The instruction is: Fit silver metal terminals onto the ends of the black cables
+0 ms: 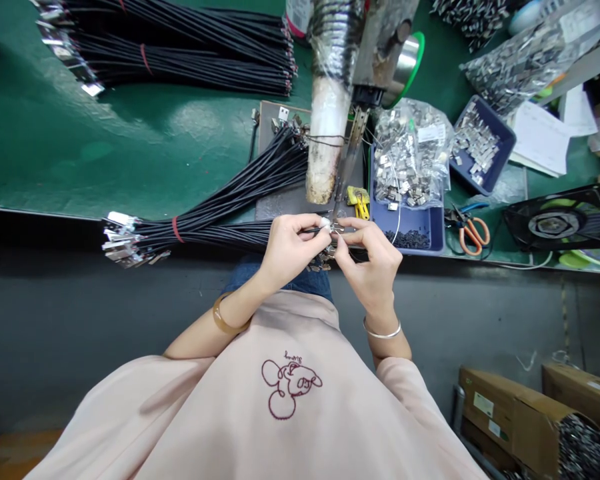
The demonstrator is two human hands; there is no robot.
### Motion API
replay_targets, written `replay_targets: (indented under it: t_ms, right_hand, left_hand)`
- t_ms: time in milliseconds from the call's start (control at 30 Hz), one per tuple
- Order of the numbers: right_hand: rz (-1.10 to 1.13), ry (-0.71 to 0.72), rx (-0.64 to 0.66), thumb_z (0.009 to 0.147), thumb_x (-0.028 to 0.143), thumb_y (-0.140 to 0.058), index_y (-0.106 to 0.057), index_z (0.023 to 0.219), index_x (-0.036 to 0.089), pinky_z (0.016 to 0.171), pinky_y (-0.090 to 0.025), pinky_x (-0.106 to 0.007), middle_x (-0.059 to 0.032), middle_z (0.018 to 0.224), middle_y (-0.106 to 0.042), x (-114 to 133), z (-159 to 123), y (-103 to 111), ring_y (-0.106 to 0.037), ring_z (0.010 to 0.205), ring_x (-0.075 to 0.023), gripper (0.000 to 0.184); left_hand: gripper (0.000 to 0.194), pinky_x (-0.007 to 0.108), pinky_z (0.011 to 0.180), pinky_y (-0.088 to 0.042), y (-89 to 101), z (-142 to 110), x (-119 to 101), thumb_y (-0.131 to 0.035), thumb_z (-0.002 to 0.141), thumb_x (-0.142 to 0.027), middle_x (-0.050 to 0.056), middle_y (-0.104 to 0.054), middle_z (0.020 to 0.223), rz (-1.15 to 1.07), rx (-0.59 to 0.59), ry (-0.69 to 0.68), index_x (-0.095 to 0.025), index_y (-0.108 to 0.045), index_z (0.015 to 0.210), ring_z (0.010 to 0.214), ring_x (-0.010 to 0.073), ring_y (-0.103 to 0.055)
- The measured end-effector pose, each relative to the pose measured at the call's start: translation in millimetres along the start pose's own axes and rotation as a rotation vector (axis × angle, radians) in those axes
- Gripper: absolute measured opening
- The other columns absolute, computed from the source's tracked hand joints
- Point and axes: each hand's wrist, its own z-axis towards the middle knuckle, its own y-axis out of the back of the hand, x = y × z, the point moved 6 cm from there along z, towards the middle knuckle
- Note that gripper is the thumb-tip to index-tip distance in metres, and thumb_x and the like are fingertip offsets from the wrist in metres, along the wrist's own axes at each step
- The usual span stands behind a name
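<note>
My left hand is closed in a pinch on the end of a black cable, with something white at its fingertips. Facing it, my right hand pinches a small metal connector close to that cable end. Just above the fingertips hangs the soldering iron, pointing down. The bundle of black cables reaches left from my hands, tied with a red band, its metal plugs at the bench edge. My fingers partly hide the joint between connector and cable.
A taped fume pipe comes down beside the iron. To the right are a blue tray with bagged connectors, a yellow sponge, orange-handled scissors and a black fan. More cable bundles lie at the back left.
</note>
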Motion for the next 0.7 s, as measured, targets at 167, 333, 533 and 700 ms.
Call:
replay_targets:
  t_ms: [167, 333, 533, 700]
  right_hand:
    - [-0.011, -0.008, 0.001, 0.088, 0.012, -0.061, -0.061, 0.08, 0.021, 0.075, -0.06, -0.029, -0.0046, 0.101, -0.075, -3.1, 2.3, -3.0, -0.073, 0.093, -0.0158, 0.013]
    - [-0.016, 0.004, -0.009, 0.089, 0.011, -0.061, -0.061, 0.08, 0.022, 0.077, -0.06, -0.028, -0.0046, 0.1, -0.075, -2.9, 5.0, -4.6, -0.072, 0.093, -0.0156, 0.013]
    - [-0.047, 0.035, -0.037, 0.089, 0.012, -0.062, -0.061, 0.081, 0.023, 0.081, -0.059, -0.031, -0.0027, 0.098, -0.075, 1.6, 5.7, -3.0, -0.072, 0.092, -0.0157, 0.014]
    - [-0.055, 0.065, -0.022, 0.086, 0.011, -0.062, -0.058, 0.079, 0.024, 0.081, -0.059, -0.03, -0.0027, 0.099, -0.075, 1.5, 1.5, -2.5, -0.072, 0.091, -0.0157, 0.015]
  left_hand:
    - [0.01, 0.015, 0.052, -0.04, 0.7, -1.0, 1.0, -0.062, 0.074, -0.015, -0.001, -0.065, 0.067, 0.003, -0.04, -0.008, -0.012, -0.071, 0.071, 0.058, 0.0073, -0.051]
    - [0.012, 0.015, 0.055, -0.042, 1.8, -1.0, 1.1, -0.063, 0.077, -0.017, 0.002, -0.071, 0.073, 0.052, -0.058, -0.053, -0.012, -0.074, 0.076, 0.063, 0.0089, -0.057]
    - [0.012, 0.015, 0.053, -0.042, 3.7, 0.2, -1.5, -0.063, 0.076, -0.016, 0.002, -0.071, 0.074, 0.058, -0.073, -0.076, -0.012, -0.074, 0.075, 0.062, 0.0087, -0.057]
    - [0.013, 0.015, 0.053, -0.041, 1.0, -0.4, 2.0, -0.062, 0.076, -0.016, 0.001, -0.069, 0.07, 0.024, -0.02, -0.022, -0.013, -0.074, 0.075, 0.06, 0.0082, -0.055]
